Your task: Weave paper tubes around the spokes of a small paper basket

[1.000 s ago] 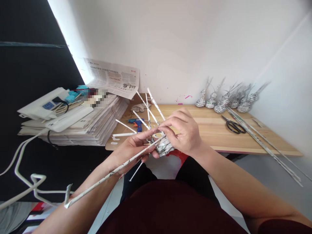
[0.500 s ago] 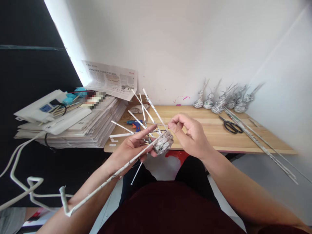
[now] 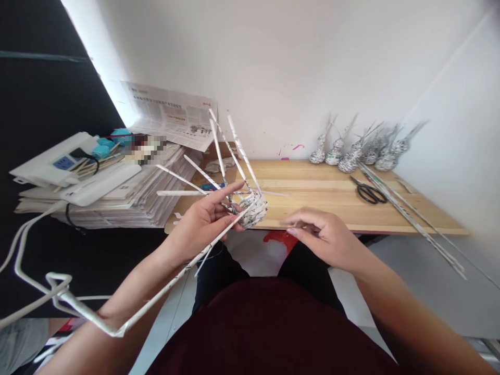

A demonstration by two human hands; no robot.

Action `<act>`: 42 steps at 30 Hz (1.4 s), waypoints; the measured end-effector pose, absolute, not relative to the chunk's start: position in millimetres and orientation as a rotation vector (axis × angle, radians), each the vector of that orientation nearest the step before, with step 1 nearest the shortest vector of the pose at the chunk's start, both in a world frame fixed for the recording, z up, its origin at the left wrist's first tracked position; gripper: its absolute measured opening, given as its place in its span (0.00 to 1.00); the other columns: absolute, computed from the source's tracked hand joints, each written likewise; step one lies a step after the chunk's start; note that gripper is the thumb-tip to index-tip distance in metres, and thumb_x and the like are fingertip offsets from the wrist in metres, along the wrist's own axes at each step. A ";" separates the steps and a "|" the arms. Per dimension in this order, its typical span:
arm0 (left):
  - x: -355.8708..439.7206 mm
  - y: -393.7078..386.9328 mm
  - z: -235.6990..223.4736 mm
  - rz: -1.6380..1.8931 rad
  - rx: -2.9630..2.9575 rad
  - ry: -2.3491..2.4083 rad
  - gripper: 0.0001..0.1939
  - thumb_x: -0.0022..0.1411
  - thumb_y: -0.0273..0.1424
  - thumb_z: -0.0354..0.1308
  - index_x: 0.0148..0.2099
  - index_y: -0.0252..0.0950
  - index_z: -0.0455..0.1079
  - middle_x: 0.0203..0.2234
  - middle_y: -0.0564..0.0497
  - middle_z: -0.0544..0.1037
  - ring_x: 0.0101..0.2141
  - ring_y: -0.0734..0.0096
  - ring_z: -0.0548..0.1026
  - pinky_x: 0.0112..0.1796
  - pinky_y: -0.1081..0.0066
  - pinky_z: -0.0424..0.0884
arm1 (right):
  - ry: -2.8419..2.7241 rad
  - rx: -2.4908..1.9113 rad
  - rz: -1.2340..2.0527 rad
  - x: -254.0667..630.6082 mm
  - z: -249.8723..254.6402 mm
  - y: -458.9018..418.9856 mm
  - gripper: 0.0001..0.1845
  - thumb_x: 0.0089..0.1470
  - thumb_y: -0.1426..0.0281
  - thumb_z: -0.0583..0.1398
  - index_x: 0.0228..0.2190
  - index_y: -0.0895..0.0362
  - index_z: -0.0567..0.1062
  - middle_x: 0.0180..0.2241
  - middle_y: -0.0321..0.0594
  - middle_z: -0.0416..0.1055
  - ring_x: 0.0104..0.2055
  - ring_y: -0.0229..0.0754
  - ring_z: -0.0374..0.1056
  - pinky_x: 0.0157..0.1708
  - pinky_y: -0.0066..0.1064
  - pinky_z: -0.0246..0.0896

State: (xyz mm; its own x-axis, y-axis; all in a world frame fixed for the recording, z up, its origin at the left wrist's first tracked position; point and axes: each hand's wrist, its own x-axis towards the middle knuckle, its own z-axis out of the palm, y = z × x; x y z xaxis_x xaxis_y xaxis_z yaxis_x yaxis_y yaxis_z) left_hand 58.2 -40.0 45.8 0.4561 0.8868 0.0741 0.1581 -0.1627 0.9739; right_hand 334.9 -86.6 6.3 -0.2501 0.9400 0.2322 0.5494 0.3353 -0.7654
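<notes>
My left hand [image 3: 205, 224] grips a small woven piece of rolled newspaper tubes [image 3: 253, 208], held above my lap at the front edge of the wooden table [image 3: 324, 195]. Several loose tube ends fan up and to the left from the woven piece. One long paper tube [image 3: 164, 289] runs from it down past my left forearm and is bent at its far end. My right hand [image 3: 324, 237] hovers to the right of the woven piece, apart from it, fingers loosely curled and holding nothing.
A row of finished woven paper figures [image 3: 359, 151] stands at the back right of the table. Black scissors [image 3: 367, 191] and long paper tubes [image 3: 414, 224] lie near them. At the left, a stack of newspapers [image 3: 117, 192] carries a power strip [image 3: 50, 164].
My right hand has let go of the woven piece and moved down and to the right. My left hand has tilted the piece up and shifted it slightly left.
</notes>
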 end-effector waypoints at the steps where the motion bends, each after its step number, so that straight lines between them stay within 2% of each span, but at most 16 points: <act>1: 61.2 -41.3 46.7 0.835 1.655 0.927 0.35 0.64 0.32 0.63 0.70 0.44 0.59 0.40 0.48 0.78 0.34 0.67 0.82 0.25 0.78 0.72 | -1.882 -1.249 0.752 331.9 11.8 -89.0 0.13 0.63 0.64 0.60 0.47 0.53 0.77 0.35 0.38 0.74 0.31 0.36 0.66 0.31 0.28 0.61; 3: 66.8 -43.4 47.9 0.818 1.733 0.907 0.31 0.64 0.30 0.62 0.68 0.42 0.62 0.39 0.49 0.78 0.34 0.69 0.81 0.27 0.78 0.73 | -1.821 -1.198 0.829 324.5 20.7 -92.5 0.21 0.63 0.64 0.60 0.56 0.51 0.71 0.35 0.37 0.74 0.30 0.36 0.67 0.31 0.29 0.63; 7: 73.7 -43.3 48.0 0.771 1.891 0.848 0.22 0.64 0.28 0.60 0.60 0.40 0.66 0.38 0.51 0.77 0.33 0.72 0.80 0.36 0.73 0.76 | -1.793 -1.199 1.010 311.9 23.4 -91.1 0.30 0.60 0.63 0.63 0.61 0.52 0.63 0.30 0.34 0.75 0.26 0.36 0.69 0.28 0.29 0.64; 11: 78.9 -43.0 50.6 0.672 2.094 0.840 0.14 0.65 0.28 0.58 0.53 0.40 0.67 0.38 0.53 0.77 0.33 0.73 0.78 0.38 0.71 0.74 | -1.745 -1.200 1.174 309.4 13.8 -80.6 0.29 0.57 0.63 0.65 0.57 0.55 0.63 0.24 0.29 0.72 0.21 0.36 0.69 0.25 0.29 0.65; 15: 86.1 -43.9 57.0 0.534 2.347 0.821 0.09 0.67 0.26 0.55 0.48 0.41 0.68 0.38 0.54 0.78 0.36 0.73 0.77 0.42 0.72 0.71 | -1.688 -1.148 1.405 313.8 2.2 -68.8 0.21 0.54 0.63 0.67 0.45 0.57 0.69 0.21 0.28 0.71 0.17 0.35 0.68 0.20 0.26 0.63; 18: 87.6 -40.5 58.8 0.437 2.461 0.793 0.14 0.66 0.26 0.55 0.52 0.43 0.67 0.42 0.55 0.78 0.36 0.74 0.77 0.42 0.72 0.71 | -1.626 -1.136 1.502 317.5 -7.6 -63.6 0.17 0.50 0.62 0.69 0.36 0.58 0.71 0.19 0.28 0.70 0.16 0.34 0.68 0.18 0.24 0.63; 21: 83.7 -36.5 56.1 0.407 2.594 0.814 0.19 0.64 0.25 0.57 0.57 0.43 0.65 0.49 0.52 0.76 0.37 0.72 0.77 0.43 0.71 0.72 | -1.541 -1.131 1.520 320.2 -16.0 -62.0 0.17 0.49 0.61 0.70 0.34 0.58 0.73 0.18 0.28 0.70 0.16 0.33 0.68 0.18 0.24 0.64; 25: 74.0 -42.9 39.2 0.820 2.864 1.015 0.14 0.66 0.27 0.57 0.53 0.41 0.71 0.55 0.46 0.74 0.54 0.57 0.73 0.55 0.60 0.66 | -1.419 -1.093 1.531 322.5 -20.4 -60.7 0.19 0.49 0.58 0.70 0.34 0.58 0.73 0.17 0.28 0.70 0.15 0.33 0.66 0.18 0.24 0.65; 26: 70.8 -46.8 31.7 0.964 2.905 1.096 0.12 0.66 0.28 0.57 0.51 0.42 0.73 0.55 0.45 0.74 0.55 0.53 0.71 0.55 0.57 0.65 | -1.386 -1.084 1.537 322.7 -20.3 -60.1 0.20 0.48 0.57 0.71 0.34 0.58 0.73 0.16 0.28 0.69 0.15 0.33 0.66 0.18 0.24 0.64; 28: 63.7 -55.4 13.6 1.094 2.968 1.179 0.14 0.66 0.29 0.59 0.53 0.44 0.74 0.51 0.44 0.77 0.52 0.52 0.73 0.53 0.57 0.65 | -1.336 -1.070 1.548 322.7 -19.7 -58.9 0.21 0.46 0.57 0.72 0.31 0.58 0.73 0.15 0.28 0.69 0.15 0.33 0.65 0.16 0.23 0.62; 31: 53.8 -65.8 -13.6 0.976 3.122 1.167 0.18 0.66 0.28 0.58 0.57 0.45 0.73 0.44 0.45 0.81 0.42 0.57 0.77 0.45 0.61 0.68 | -1.307 -1.048 1.577 321.8 -19.9 -58.3 0.22 0.42 0.57 0.73 0.29 0.58 0.72 0.14 0.28 0.68 0.15 0.32 0.64 0.16 0.24 0.62; 34: 48.5 -71.7 -32.1 0.856 3.057 1.291 0.20 0.67 0.27 0.56 0.60 0.44 0.71 0.50 0.45 0.81 0.47 0.54 0.78 0.51 0.61 0.68 | -1.314 -1.027 1.611 321.1 -23.3 -59.4 0.22 0.43 0.58 0.74 0.28 0.58 0.71 0.14 0.28 0.69 0.15 0.31 0.63 0.18 0.26 0.64; 36: 47.1 -75.0 -38.5 0.922 2.974 1.361 0.23 0.67 0.28 0.56 0.64 0.42 0.68 0.57 0.43 0.77 0.54 0.51 0.76 0.57 0.58 0.65 | -1.324 -1.011 1.634 321.2 -27.0 -60.1 0.21 0.44 0.59 0.73 0.28 0.58 0.70 0.15 0.28 0.70 0.15 0.32 0.64 0.18 0.26 0.63; 39: 46.4 -81.6 -40.5 1.086 2.854 1.413 0.36 0.67 0.28 0.58 0.73 0.40 0.52 0.65 0.38 0.67 0.63 0.47 0.68 0.61 0.54 0.62 | -1.344 -0.972 1.670 321.4 -33.3 -59.8 0.22 0.42 0.61 0.74 0.29 0.58 0.70 0.15 0.29 0.70 0.15 0.32 0.64 0.18 0.26 0.61; 41: 47.0 -85.8 -37.3 1.189 2.790 1.387 0.41 0.66 0.26 0.58 0.75 0.41 0.45 0.67 0.37 0.63 0.65 0.47 0.64 0.62 0.52 0.60 | -1.366 -0.967 1.687 320.7 -37.1 -59.2 0.22 0.41 0.62 0.75 0.30 0.58 0.70 0.15 0.29 0.71 0.15 0.32 0.64 0.18 0.25 0.59; 42: 47.9 -87.1 -34.7 1.238 2.749 1.357 0.41 0.66 0.26 0.58 0.75 0.42 0.45 0.67 0.37 0.65 0.65 0.48 0.64 0.62 0.52 0.60 | -1.375 -0.969 1.694 320.1 -38.7 -59.1 0.23 0.41 0.62 0.75 0.31 0.58 0.70 0.15 0.29 0.71 0.16 0.33 0.64 0.18 0.24 0.57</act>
